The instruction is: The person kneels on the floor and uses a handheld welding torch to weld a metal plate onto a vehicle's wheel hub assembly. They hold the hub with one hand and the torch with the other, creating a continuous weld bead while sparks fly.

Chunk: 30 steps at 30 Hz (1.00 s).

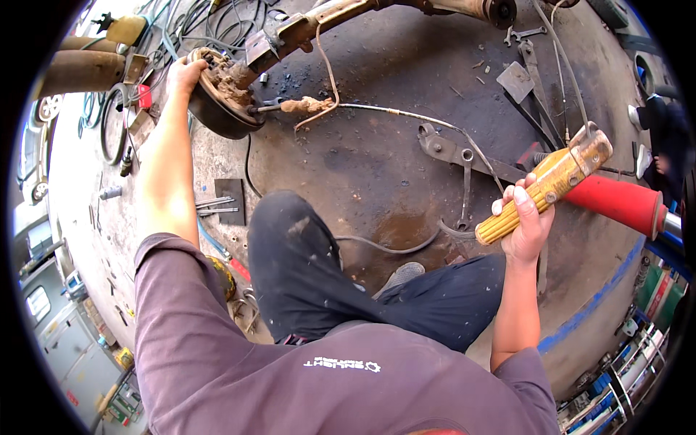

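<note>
Your left hand (187, 76) is clasping the outer rim of a brake drum (217, 114); its fingers are curling over the edge, probably to steady the drum at the end of its axle beam (297, 35). Your right hand (529, 221) is gripping a yellow ribbed-handled tool (554, 185), its fingers wrapping the ribs and its metal-ended head pointing up and away from you. The grip is likely giving control while clearing the head; the exact kind of tool, I cannot tell.

Position: the hands are working well apart. The drum is sitting at upper left, touching the left hand and far from the right; the tool is lying wholly within the right hand's reach, beyond your bent knee.

Near the tool, a red cylinder (616, 203) is showing behind its head, and a combination spanner (467, 190) is lying beside it, partly over a flat steel arm (453, 150). A grey cable (391, 251) is curving across the floor (348, 174) toward the handle. Left of your knee, thin metal rods (215, 202) are resting partly on a dark plate (232, 190), perhaps for easy reach. Farther out, coiled cables (217, 32) are crowding the upper left.
</note>
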Motion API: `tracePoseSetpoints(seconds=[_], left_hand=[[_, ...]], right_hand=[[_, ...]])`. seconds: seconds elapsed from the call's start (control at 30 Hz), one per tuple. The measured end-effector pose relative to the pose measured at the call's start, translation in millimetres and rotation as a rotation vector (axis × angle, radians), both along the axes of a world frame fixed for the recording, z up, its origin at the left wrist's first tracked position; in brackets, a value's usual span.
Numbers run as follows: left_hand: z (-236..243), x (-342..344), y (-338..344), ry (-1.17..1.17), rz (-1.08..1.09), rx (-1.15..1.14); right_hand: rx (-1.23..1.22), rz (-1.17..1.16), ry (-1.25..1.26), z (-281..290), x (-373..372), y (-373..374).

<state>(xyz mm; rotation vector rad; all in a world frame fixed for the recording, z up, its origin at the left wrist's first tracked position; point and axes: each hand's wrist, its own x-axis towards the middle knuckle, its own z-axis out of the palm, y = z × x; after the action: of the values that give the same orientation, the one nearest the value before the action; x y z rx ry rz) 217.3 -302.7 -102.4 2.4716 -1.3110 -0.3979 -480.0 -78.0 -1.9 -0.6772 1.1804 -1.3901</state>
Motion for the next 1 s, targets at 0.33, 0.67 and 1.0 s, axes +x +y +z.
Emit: tracePoseSetpoints(seconds=[0.33, 0.67, 1.0], left_hand=[[27.8, -35.5, 4.5, -0.051, 0.122, 0.138], [28.5, -33.1, 0.1, -0.094, 0.120, 0.087], [-5.6, -6.7, -1.9, -0.060, 0.032, 0.053]], right_hand=[[0.038, 0.193, -0.039, 64.0, 108.2, 9.1], [0.171, 0.479, 0.492, 152.6, 120.6, -75.6], [0.247, 0.751, 0.224, -64.1, 133.9, -134.5]])
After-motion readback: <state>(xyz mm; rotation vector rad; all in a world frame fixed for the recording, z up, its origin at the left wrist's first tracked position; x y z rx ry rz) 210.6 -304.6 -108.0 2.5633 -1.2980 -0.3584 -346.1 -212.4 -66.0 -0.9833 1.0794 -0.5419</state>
